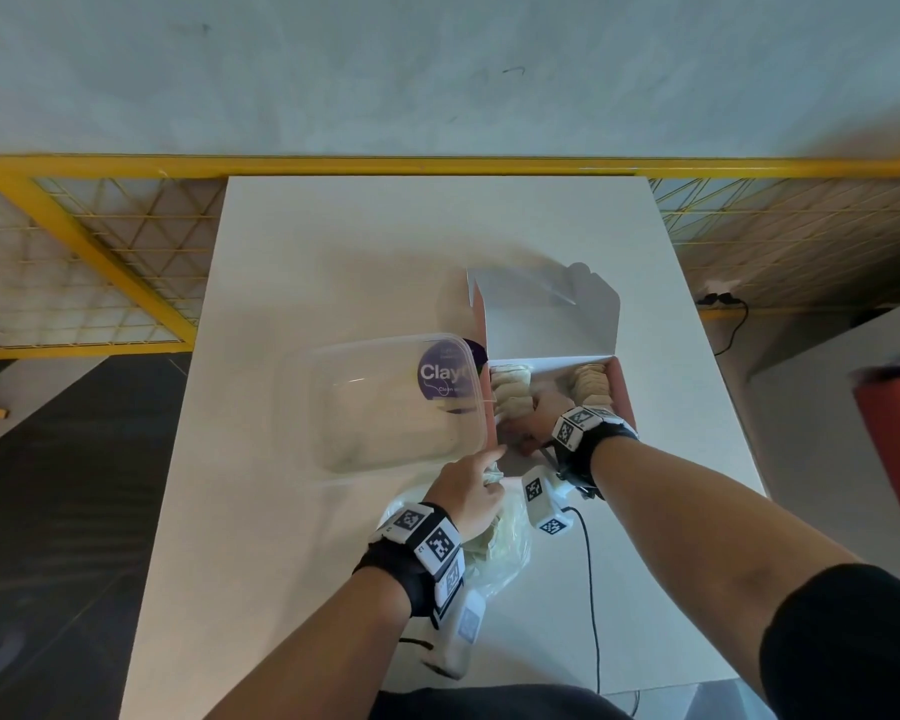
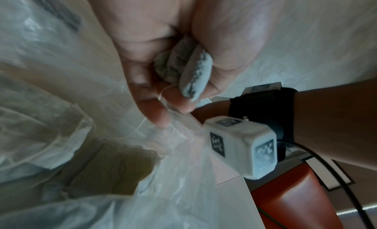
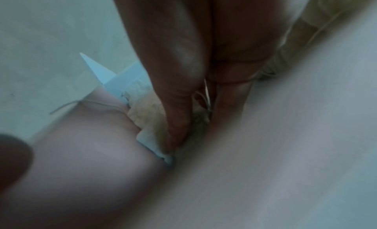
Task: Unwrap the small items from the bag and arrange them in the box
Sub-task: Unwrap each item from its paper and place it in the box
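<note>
The open box (image 1: 625,392) has red outer walls and a white inside, with two rows of tea bags (image 1: 510,387) standing in it. My right hand (image 1: 536,413) reaches into its near left corner. There its fingers (image 3: 179,116) pinch a tea bag (image 3: 146,119) low against the box wall (image 3: 91,151). My left hand (image 1: 471,491) hovers over the clear plastic bag (image 1: 505,558) of tea bags, index finger pointing at the box. Its other fingers (image 2: 159,106) curl round a crumpled wrapper (image 2: 183,68) with a thin string.
A clear plastic tub (image 1: 385,407) with a purple label stands on the white table (image 1: 292,511), touching the box's left side. The box lid (image 1: 541,324) stands open at the back. A black cable (image 1: 591,589) runs from my right wrist to the table's near edge.
</note>
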`<state>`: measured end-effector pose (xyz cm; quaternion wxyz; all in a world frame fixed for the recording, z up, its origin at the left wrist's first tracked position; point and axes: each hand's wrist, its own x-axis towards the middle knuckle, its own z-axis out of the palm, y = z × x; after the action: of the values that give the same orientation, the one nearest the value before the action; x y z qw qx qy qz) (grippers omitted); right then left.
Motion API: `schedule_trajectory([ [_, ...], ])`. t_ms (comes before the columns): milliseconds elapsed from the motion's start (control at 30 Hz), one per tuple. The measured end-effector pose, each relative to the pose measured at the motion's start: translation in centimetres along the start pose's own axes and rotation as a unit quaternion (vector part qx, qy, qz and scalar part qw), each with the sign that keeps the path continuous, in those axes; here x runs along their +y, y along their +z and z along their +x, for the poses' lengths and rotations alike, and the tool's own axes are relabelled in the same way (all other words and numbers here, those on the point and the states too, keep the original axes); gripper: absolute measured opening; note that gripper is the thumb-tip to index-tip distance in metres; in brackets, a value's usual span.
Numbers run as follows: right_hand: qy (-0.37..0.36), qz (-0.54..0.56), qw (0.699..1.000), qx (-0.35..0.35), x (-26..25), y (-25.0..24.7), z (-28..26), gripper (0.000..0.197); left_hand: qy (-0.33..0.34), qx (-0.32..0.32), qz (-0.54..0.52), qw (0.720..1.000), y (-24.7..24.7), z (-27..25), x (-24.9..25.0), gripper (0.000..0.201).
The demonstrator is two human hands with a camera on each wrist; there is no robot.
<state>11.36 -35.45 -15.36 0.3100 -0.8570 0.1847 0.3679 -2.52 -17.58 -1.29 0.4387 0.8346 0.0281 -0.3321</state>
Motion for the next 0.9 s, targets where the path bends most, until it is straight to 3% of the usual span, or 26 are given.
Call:
schedule_trajectory([
  [100,0.005,-0.008,1.0,-0.005,-1.7,-0.8,-3.9,0.092,-0.002,0.001,-0.009,1.0,0.1,0.1,-0.1,0.054],
  [200,0.027,0.01,1.0,-0.006,-3.2,-1.2,-7.2,0.062,-0.005,0.004,-0.025,1.0,0.2,0.1,-0.2,0.055],
  [367,-0.009,-0.106,0.994,0.006,-3.9,-1.2,-8.6,0.059,-0.005,0.013,-0.039,0.999,0.4,0.2,-0.5,0.055],
  [567,-0.041,-0.072,0.996,-0.02,-3.4,-2.1,-10.0,0.049,0.013,0.042,-0.051,0.998,-0.4,-0.6,-0.1,0.05],
  [633,-0.059,-0.08,0.995,0.008,-3.4,-2.9,-11.4,0.05,0.014,0.064,-0.092,0.994,-0.6,-1.2,0.2,0.048],
  [733,-0.094,0.058,0.991,0.069,-3.9,-4.4,-15.3,0.035,0.019,0.085,-0.232,0.969,-1.0,-2.5,0.3,0.042],
  [800,-0.145,0.166,0.969,0.113,-3.8,-5.3,-18.7,0.02,0.034,0.089,-0.319,0.943,-1.2,-3.8,0.3,0.04],
  [900,-0.222,0.223,0.947,0.067,-2.6,-5.0,-24.0,0.011,0.047,0.085,-0.416,0.904,-0.9,-5.6,-0.1,0.043],
])
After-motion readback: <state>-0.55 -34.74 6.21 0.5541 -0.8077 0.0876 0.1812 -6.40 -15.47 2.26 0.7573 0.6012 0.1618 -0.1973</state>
